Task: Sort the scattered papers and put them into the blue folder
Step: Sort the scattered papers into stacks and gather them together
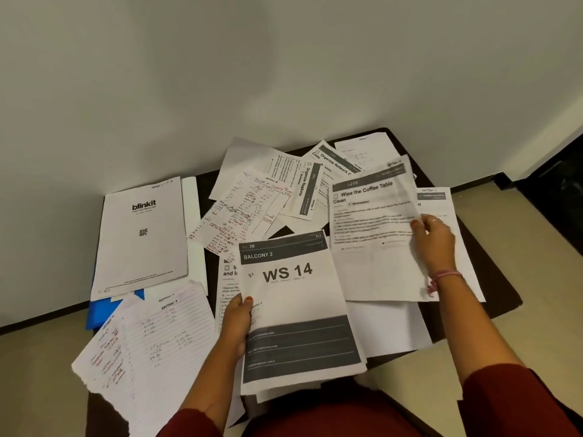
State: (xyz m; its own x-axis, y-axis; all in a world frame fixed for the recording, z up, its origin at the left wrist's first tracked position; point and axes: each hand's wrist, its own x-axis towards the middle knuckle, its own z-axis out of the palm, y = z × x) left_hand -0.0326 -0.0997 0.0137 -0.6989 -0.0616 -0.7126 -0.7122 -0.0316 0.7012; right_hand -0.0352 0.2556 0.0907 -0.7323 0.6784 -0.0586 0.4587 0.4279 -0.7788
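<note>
Pinching the "Wipe the Coffee Table" sheet (375,234) at its right edge with your right hand (433,238), you're gripping a small stack topped by the WS 14 page (293,307) in your left hand (236,323) — sorting is just getting going. Loose papers (249,209) are lying all over the table (492,298). Nothing looks filed yet — the folder (102,310) is sitting at the left edge, mostly under the blinkit sheet (142,238).

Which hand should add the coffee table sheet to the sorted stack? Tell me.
Probably the right hand: it already pinches the Wipe the Coffee Table sheet by its right edge. The left hand holds the WS 14 stack by its left edge, so it is occupied steadying that stack.
</note>
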